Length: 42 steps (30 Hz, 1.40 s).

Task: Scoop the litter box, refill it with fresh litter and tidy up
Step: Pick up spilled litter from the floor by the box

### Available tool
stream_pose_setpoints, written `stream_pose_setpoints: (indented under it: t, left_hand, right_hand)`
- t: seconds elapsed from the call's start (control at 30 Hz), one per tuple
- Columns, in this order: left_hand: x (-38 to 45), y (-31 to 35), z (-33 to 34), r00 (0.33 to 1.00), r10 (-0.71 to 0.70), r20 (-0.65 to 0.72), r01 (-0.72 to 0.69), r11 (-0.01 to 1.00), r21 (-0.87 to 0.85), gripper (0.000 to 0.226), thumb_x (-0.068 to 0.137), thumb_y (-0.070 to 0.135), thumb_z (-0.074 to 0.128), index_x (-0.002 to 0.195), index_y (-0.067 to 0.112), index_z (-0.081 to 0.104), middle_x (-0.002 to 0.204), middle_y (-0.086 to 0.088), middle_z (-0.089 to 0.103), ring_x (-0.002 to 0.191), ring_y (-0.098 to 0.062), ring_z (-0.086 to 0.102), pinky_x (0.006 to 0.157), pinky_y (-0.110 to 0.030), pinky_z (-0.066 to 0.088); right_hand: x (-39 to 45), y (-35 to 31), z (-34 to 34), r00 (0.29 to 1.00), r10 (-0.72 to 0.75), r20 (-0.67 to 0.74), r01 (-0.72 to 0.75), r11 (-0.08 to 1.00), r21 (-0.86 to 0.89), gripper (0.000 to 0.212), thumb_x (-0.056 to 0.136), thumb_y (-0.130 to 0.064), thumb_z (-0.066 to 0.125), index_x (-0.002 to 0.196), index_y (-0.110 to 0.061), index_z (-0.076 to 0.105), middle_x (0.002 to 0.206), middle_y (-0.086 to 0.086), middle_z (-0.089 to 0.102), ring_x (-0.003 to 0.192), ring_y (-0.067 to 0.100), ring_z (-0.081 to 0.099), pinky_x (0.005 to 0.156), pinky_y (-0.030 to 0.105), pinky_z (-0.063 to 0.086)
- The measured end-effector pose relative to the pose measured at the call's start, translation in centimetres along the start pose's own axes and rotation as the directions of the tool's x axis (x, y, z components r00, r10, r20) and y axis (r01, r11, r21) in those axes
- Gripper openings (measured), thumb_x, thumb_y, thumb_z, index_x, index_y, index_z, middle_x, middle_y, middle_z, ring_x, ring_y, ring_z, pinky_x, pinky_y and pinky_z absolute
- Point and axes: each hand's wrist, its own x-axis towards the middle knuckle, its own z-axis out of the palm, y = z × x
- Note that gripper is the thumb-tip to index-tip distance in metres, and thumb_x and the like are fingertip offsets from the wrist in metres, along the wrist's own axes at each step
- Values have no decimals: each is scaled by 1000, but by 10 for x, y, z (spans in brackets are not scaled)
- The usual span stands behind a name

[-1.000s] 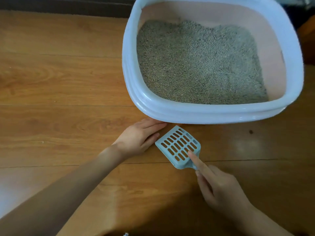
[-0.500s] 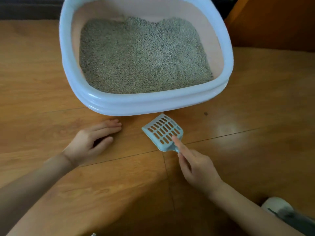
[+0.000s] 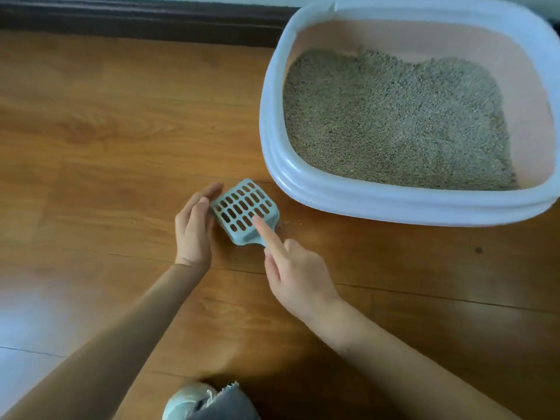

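Two hands on wooden floor [image 3: 106, 140], right hand [image 3: 298, 280] gripping scoop [image 3: 245, 212], left hand [image 3: 194, 225] fingers straight, dark baseboard [image 3: 136, 19].

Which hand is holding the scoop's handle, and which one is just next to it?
The right hand holds the handle, its first finger lying along the blue scoop. The left hand stands beside the scoop's left edge with straight fingers.

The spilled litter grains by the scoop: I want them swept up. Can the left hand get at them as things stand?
Probably not directly. The grains lie right of the slotted scoop, while the left hand rests against its left edge, so the scoop and the right hand gripping it block the way.
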Motion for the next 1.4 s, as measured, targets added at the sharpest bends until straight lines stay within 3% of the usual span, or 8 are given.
stream_pose_setpoints:
  t: [0.13,0.23,0.33,0.47,0.77,0.93,1.1,1.4]
  left_hand:
    - [14,13,-7,989,-147,-35,141,982,-125,38,95,17,50,133,13,47,117,-3,62,104,-11,65,84,-26,53]
    - [34,19,-19,981,-193,-33,194,981,22,59,88,12,66,139,23,38,121,-4,60,102,-14,67,79,-27,56]
    - [47,23,-26,980,-192,44,189,980,71,65,87,6,66,141,24,35,115,-7,63,95,-14,69,78,-30,57]
    - [50,15,-28,994,-91,62,72,965,253,63,87,12,66,141,28,37,109,5,61,91,-3,66,72,-19,54]
    - [41,-9,-39,950,300,85,-273,671,689,50,93,22,56,139,8,42,131,-10,44,119,-18,34,102,-26,28]
    - [-22,0,-13,826,438,356,-558,727,400,35,94,1,44,128,-2,53,128,-10,54,124,-17,47,104,-30,39]
    - [-49,-14,4,932,251,261,-319,910,266,36,96,3,39,129,3,52,127,-4,55,125,-13,48,105,-28,39]
    - [-47,-22,18,991,47,125,-54,997,52,36,94,9,38,124,6,58,123,-3,61,120,-19,54,103,-28,44]
  right_hand:
    - [57,-49,35,996,92,-23,-89,991,95,67,95,-12,44,154,-17,14,85,15,55,64,31,57,60,40,48]
    - [68,-64,53,995,86,51,-95,974,206,73,95,-15,42,154,-16,-1,99,17,54,83,31,55,75,40,44]
    - [63,-52,50,997,52,-50,-37,966,256,59,97,-27,36,151,-10,22,98,13,56,87,26,52,74,38,45]
    - [39,-18,37,979,-28,-202,74,971,227,40,95,-9,41,132,0,52,99,7,56,91,18,52,77,30,47]
    - [-1,28,21,927,89,-365,-23,983,183,36,94,0,41,124,-1,61,111,8,59,107,16,55,92,31,48]
    - [22,45,19,915,165,-368,-60,958,281,40,95,-2,38,130,-1,56,133,4,54,126,15,50,109,29,38]
    - [49,41,30,948,151,-280,-57,947,317,43,97,-12,34,134,-1,53,137,5,50,130,7,42,112,17,27]
    - [52,21,47,980,14,-199,71,908,412,39,95,8,42,131,1,55,134,12,56,130,19,49,106,42,43]
